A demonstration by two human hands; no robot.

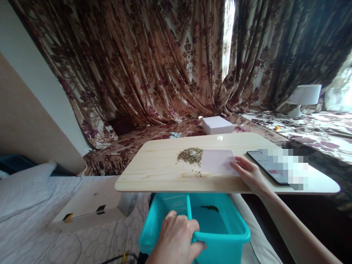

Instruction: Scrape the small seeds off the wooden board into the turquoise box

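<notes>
bin (222, 251) is super bright turquoise, sheet (216, 162) whitish lilac, pile (190, 155) speckled olive and brown, table (154, 165) pale wood grain. curtains (137, 55) are brown and beige with maroon florals, lamp (308, 94) just white.

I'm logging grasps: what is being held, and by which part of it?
Left grip: the turquoise plastic divided bin, by its near rim. Right grip: the flat white rectangular sheet, by its right edge.

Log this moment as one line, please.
left hand: gripping turquoise two-compartment plastic bin at near rim | right hand: holding flat white rectangular sheet, edge at green-brown grain pile | surface: pale wooden tabletop
</notes>
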